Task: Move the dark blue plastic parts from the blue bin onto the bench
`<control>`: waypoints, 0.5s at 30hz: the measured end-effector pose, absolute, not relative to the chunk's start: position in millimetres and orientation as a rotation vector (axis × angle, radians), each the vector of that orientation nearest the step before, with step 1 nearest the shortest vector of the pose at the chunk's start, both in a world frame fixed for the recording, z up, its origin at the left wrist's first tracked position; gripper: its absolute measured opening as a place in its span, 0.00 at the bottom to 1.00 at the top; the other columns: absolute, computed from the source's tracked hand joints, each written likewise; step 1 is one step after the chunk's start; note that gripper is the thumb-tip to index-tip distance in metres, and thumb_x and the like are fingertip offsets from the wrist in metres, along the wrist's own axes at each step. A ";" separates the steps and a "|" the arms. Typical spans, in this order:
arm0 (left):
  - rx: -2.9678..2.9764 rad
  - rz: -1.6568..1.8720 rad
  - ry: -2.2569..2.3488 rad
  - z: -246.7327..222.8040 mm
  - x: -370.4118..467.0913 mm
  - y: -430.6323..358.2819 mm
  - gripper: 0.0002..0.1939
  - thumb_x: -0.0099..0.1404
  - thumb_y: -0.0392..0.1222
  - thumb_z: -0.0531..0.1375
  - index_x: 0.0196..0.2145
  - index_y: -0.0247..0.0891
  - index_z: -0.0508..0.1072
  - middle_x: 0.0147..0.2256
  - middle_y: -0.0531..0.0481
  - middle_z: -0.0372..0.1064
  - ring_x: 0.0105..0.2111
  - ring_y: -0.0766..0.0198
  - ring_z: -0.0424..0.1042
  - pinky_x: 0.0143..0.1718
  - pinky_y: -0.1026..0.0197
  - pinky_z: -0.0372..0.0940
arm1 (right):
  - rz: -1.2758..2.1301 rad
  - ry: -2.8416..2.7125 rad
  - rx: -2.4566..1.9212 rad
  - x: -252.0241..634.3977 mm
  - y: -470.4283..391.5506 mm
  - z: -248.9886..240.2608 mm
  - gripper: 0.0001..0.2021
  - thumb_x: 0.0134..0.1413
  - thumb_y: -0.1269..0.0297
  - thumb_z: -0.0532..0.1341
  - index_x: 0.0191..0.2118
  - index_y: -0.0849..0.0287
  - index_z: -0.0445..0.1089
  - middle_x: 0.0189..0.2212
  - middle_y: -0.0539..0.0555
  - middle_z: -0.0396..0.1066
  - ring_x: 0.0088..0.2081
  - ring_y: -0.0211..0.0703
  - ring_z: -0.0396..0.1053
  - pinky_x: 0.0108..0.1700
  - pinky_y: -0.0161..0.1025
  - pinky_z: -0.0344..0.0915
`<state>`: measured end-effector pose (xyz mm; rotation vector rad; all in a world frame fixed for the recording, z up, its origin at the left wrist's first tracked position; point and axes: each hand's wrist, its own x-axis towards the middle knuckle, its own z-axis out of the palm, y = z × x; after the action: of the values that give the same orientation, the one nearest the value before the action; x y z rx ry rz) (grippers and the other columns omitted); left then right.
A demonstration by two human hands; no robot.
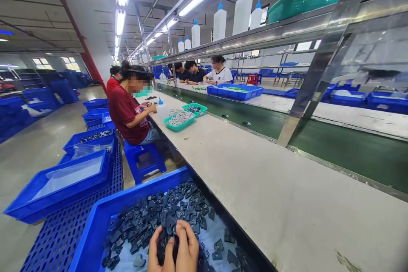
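Both my hands, left hand (pixel 162 251) and right hand (pixel 188 246), cup a heap of dark plastic parts (pixel 165 244) above the blue bin (pixel 95 225), scooping now; lifting next needs a tight cup.

Only the person's two bare hands show, at the bottom edge of the view: the left hand (pixel 161 251) and the right hand (pixel 188 246). No gloves, rings or watch are visible. Fingernails are short and unpainted. Wrists and sleeves lie outside the frame.
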<state>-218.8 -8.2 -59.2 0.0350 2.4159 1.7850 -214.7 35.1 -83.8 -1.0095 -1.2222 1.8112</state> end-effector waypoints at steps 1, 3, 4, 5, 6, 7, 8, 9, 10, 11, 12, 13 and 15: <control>0.046 1.790 2.439 -45.2 -216.1 -6.5 0.24 0.69 0.55 0.55 0.58 0.41 0.66 0.61 0.38 0.71 0.65 0.45 0.67 0.68 0.44 0.60 | 1.812 -1.194 -0.979 -211.9 35.9 -69.6 0.12 0.70 0.55 0.65 0.50 0.58 0.75 0.49 0.54 0.77 0.47 0.49 0.77 0.50 0.50 0.76; 0.085 1.814 2.488 -13.2 -209.8 0.2 0.25 0.68 0.56 0.57 0.58 0.42 0.68 0.62 0.39 0.71 0.64 0.43 0.68 0.67 0.41 0.61 | 1.805 -1.149 -0.913 -204.8 41.7 -38.1 0.13 0.70 0.55 0.65 0.50 0.59 0.75 0.49 0.54 0.77 0.46 0.48 0.77 0.49 0.50 0.76; 0.116 1.835 2.508 3.3 -206.3 5.8 0.25 0.69 0.56 0.57 0.58 0.43 0.69 0.61 0.40 0.71 0.63 0.43 0.69 0.66 0.41 0.63 | 1.795 -1.132 -0.879 -200.2 47.3 -21.6 0.14 0.70 0.54 0.64 0.50 0.59 0.75 0.48 0.54 0.78 0.46 0.48 0.78 0.48 0.49 0.77; 0.163 1.864 2.518 19.0 -202.7 13.2 0.25 0.69 0.56 0.57 0.58 0.43 0.69 0.60 0.41 0.72 0.63 0.44 0.69 0.65 0.42 0.64 | 1.780 -1.119 -0.845 -194.6 54.8 -5.2 0.14 0.70 0.53 0.64 0.49 0.59 0.75 0.47 0.54 0.78 0.45 0.47 0.78 0.48 0.49 0.77; 0.235 1.893 2.511 33.2 -198.9 22.5 0.25 0.68 0.56 0.58 0.58 0.43 0.69 0.60 0.42 0.73 0.62 0.45 0.70 0.64 0.44 0.65 | 1.756 -1.111 -0.811 -187.8 64.4 10.4 0.15 0.70 0.52 0.64 0.49 0.59 0.76 0.47 0.54 0.78 0.45 0.47 0.78 0.47 0.49 0.76; 0.326 1.924 2.486 45.3 -194.6 34.1 0.25 0.68 0.57 0.59 0.58 0.43 0.70 0.59 0.43 0.73 0.62 0.46 0.70 0.64 0.46 0.66 | 1.721 -1.102 -0.785 -179.7 76.3 24.9 0.16 0.70 0.50 0.63 0.48 0.59 0.76 0.46 0.54 0.79 0.45 0.48 0.78 0.48 0.50 0.76; 0.430 1.952 2.441 55.2 -189.6 48.0 0.26 0.68 0.56 0.59 0.58 0.43 0.70 0.59 0.43 0.74 0.61 0.46 0.71 0.64 0.47 0.66 | 1.673 -1.095 -0.765 -170.1 90.2 37.8 0.18 0.69 0.49 0.63 0.48 0.59 0.76 0.46 0.55 0.79 0.45 0.48 0.78 0.49 0.50 0.75; 0.544 1.976 2.376 62.7 -183.7 64.0 0.25 0.68 0.56 0.60 0.58 0.43 0.70 0.59 0.43 0.74 0.61 0.47 0.71 0.64 0.47 0.66 | 1.612 -1.085 -0.757 -158.9 105.9 48.7 0.19 0.69 0.47 0.63 0.48 0.59 0.76 0.46 0.55 0.79 0.46 0.49 0.77 0.50 0.51 0.75; 0.661 1.989 2.294 68.2 -176.5 82.0 0.25 0.68 0.54 0.60 0.58 0.42 0.70 0.59 0.42 0.73 0.61 0.47 0.71 0.64 0.46 0.65 | 1.539 -1.073 -0.761 -146.3 122.9 57.4 0.19 0.69 0.46 0.63 0.47 0.59 0.76 0.46 0.55 0.79 0.47 0.49 0.77 0.51 0.52 0.74; 0.785 1.981 2.200 72.0 -168.1 101.3 0.24 0.69 0.52 0.59 0.59 0.42 0.70 0.60 0.41 0.72 0.61 0.48 0.71 0.65 0.46 0.64 | 1.458 -1.056 -0.778 -132.7 140.8 63.8 0.19 0.68 0.46 0.63 0.47 0.59 0.76 0.46 0.55 0.79 0.47 0.49 0.77 0.52 0.53 0.73; 0.909 1.952 2.104 74.6 -158.6 121.3 0.23 0.70 0.49 0.57 0.60 0.41 0.69 0.60 0.41 0.71 0.61 0.48 0.70 0.65 0.46 0.63 | 1.371 -1.036 -0.807 -118.4 158.9 67.9 0.19 0.69 0.47 0.63 0.47 0.59 0.76 0.46 0.55 0.78 0.47 0.50 0.76 0.52 0.53 0.73; 1.029 1.904 2.013 76.6 -148.6 141.2 0.22 0.72 0.46 0.56 0.60 0.41 0.68 0.61 0.40 0.71 0.61 0.50 0.70 0.65 0.46 0.63 | 1.281 -1.011 -0.846 -104.1 176.8 69.8 0.18 0.69 0.48 0.63 0.47 0.59 0.75 0.46 0.55 0.78 0.48 0.50 0.76 0.53 0.54 0.72; 1.247 1.775 1.862 80.0 -129.0 178.0 0.21 0.72 0.41 0.55 0.61 0.41 0.68 0.61 0.41 0.71 0.61 0.53 0.70 0.65 0.49 0.64 | 1.109 -0.951 -0.943 -77.1 210.1 68.1 0.16 0.69 0.50 0.63 0.49 0.59 0.75 0.48 0.55 0.77 0.48 0.50 0.76 0.52 0.53 0.73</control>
<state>-129.0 178.0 80.0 1.2472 1.8619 1.7751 -77.1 210.1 68.1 -0.9426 -0.9514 1.1093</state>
